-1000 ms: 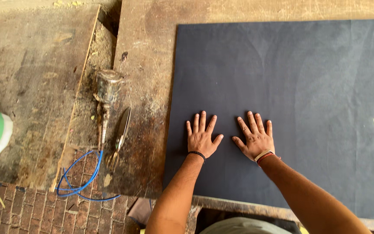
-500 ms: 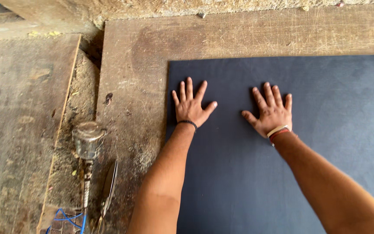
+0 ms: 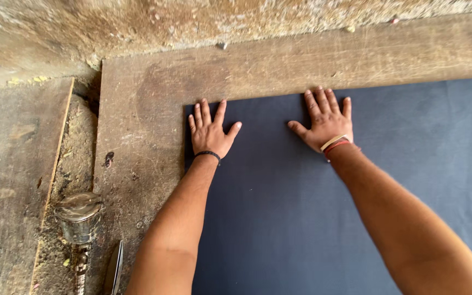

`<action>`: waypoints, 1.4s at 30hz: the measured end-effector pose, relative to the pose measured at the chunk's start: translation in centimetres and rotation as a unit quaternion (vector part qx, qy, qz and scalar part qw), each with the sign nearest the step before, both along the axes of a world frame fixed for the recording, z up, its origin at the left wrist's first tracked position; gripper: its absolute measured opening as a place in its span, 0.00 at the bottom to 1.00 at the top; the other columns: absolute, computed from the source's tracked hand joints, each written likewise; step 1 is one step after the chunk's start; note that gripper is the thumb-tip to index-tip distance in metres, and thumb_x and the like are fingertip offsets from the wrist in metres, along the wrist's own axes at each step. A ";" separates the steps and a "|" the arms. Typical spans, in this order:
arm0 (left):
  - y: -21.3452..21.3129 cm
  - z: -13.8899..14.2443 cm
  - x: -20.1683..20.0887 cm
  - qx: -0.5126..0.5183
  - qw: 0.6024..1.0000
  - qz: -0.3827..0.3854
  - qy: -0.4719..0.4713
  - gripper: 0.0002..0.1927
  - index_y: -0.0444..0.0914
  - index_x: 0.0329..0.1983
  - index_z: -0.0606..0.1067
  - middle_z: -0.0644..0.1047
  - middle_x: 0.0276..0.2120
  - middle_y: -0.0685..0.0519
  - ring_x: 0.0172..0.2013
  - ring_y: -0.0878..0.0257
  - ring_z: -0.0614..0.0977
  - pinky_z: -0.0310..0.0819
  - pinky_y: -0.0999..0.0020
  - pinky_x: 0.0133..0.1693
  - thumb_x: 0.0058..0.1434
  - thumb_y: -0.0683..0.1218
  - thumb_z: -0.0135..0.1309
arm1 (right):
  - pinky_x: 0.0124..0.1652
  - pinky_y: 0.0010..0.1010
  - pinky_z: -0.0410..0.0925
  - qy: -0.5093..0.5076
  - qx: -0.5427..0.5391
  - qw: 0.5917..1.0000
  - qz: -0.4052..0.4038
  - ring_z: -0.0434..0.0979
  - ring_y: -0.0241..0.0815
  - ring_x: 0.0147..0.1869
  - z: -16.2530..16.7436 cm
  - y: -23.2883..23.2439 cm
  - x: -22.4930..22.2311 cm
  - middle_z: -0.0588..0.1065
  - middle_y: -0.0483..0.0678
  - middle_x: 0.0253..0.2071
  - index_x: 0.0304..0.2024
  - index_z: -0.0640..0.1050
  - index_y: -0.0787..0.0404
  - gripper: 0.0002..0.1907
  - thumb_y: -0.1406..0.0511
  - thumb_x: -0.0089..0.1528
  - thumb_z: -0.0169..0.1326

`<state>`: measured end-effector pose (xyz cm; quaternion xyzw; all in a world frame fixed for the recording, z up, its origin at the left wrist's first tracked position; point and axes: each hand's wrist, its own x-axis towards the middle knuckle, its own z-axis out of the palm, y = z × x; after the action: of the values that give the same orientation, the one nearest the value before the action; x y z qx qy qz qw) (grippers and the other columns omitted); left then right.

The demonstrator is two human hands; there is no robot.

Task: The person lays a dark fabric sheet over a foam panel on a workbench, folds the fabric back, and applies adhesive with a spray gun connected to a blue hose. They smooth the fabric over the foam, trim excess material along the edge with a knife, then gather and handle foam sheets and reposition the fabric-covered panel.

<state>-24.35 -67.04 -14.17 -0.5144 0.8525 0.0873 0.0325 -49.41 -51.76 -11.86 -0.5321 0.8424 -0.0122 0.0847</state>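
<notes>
We press both palms flat on the dark sheet (image 3: 312, 218), which lies on the worn wooden bench (image 3: 143, 114) with its far edge and left corner just short of the bench's back board. Our left hand (image 3: 210, 133) rests near that corner, fingers spread and open, gripping nothing; a black band circles the wrist. Our right hand (image 3: 326, 121) lies flat too, fingers stretched to the sheet's far edge, with pale and red bands at the wrist. To the left, a dusty metal cup (image 3: 78, 216) of a spray tool sits in sawdust; we cannot tell its contents.
</notes>
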 end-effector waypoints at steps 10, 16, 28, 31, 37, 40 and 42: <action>16.8 2.2 -3.8 -0.018 0.994 -0.111 0.013 0.40 0.47 0.77 0.54 0.48 0.75 0.36 0.74 0.40 0.48 0.37 0.43 0.71 0.66 0.67 0.44 | 0.73 0.55 0.35 -0.021 -0.037 0.998 -0.044 0.38 0.51 0.82 1.3 11.7 -0.2 0.45 0.50 0.80 0.77 0.51 0.48 0.43 0.38 0.65 0.36; 30.6 4.0 -2.3 0.005 0.973 -0.217 0.079 0.41 0.45 0.77 0.54 0.51 0.75 0.38 0.74 0.43 0.50 0.39 0.44 0.71 0.65 0.66 0.46 | 0.72 0.56 0.36 -0.006 -0.030 0.999 -0.028 0.40 0.52 0.82 1.7 24.4 5.5 0.47 0.51 0.79 0.76 0.52 0.50 0.41 0.40 0.66 0.36; 52.1 2.3 5.6 0.042 0.951 -0.286 0.108 0.38 0.45 0.78 0.55 0.52 0.76 0.41 0.75 0.44 0.52 0.40 0.43 0.72 0.68 0.62 0.44 | 0.74 0.56 0.39 0.001 -0.002 1.000 -0.013 0.43 0.52 0.82 0.0 48.9 17.4 0.50 0.50 0.79 0.76 0.55 0.51 0.37 0.48 0.67 0.38; 56.4 2.1 6.9 0.038 0.953 -0.276 0.115 0.35 0.45 0.78 0.55 0.52 0.77 0.41 0.76 0.44 0.53 0.40 0.43 0.73 0.69 0.58 0.42 | 0.73 0.56 0.38 0.002 -0.006 1.000 -0.007 0.43 0.52 0.82 -0.2 52.4 18.9 0.50 0.51 0.79 0.76 0.56 0.51 0.36 0.50 0.67 0.38; 63.9 3.2 9.0 0.080 0.958 -0.245 0.128 0.36 0.41 0.79 0.55 0.53 0.77 0.41 0.75 0.43 0.52 0.37 0.42 0.71 0.68 0.54 0.42 | 0.72 0.57 0.39 -0.033 -0.024 0.999 0.036 0.45 0.53 0.81 1.0 57.6 20.7 0.51 0.52 0.78 0.74 0.57 0.54 0.37 0.50 0.64 0.42; 65.7 4.2 8.5 0.095 0.970 -0.202 0.101 0.36 0.43 0.77 0.56 0.53 0.76 0.41 0.74 0.43 0.51 0.37 0.41 0.71 0.68 0.57 0.44 | 0.70 0.58 0.47 -0.081 -0.093 0.989 0.078 0.52 0.56 0.78 1.5 58.8 17.6 0.57 0.55 0.75 0.71 0.64 0.54 0.35 0.52 0.63 0.49; 66.7 4.8 8.5 0.108 0.970 -0.179 0.122 0.37 0.45 0.77 0.56 0.51 0.75 0.41 0.74 0.43 0.51 0.38 0.42 0.70 0.67 0.59 0.46 | 0.69 0.55 0.54 -0.122 -0.135 0.980 0.083 0.59 0.56 0.76 1.8 60.3 15.3 0.62 0.54 0.72 0.65 0.70 0.51 0.31 0.52 0.61 0.55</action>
<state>-15.89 -0.30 -9.33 -0.3330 0.9136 0.2333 -0.0011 -34.15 8.58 -10.02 -0.6014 0.7689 -0.1840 0.1150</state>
